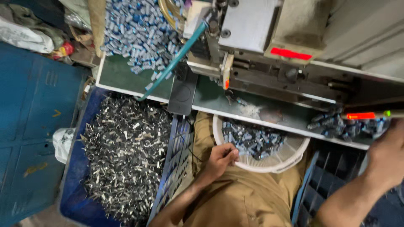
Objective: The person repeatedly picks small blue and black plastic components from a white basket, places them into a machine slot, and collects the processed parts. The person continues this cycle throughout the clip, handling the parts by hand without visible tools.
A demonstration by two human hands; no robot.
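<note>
My left hand (221,159) grips the near rim of a round white basket (273,162) that rests on my lap and holds several small blue-grey cylinder parts (252,141). My right hand (389,157) is raised at the right edge, close to a small heap of the same parts (345,126) on the green bench top (122,75); whether its fingers hold anything is hidden. A grey press machine (261,46) stands over the bench.
A big pile of blue-grey parts (139,29) lies at the bench's back left. A blue crate (75,185) on my left is full of dark metal pieces (126,155). A teal rod (176,59) slants across the bench. A black phone (183,94) leans at its edge.
</note>
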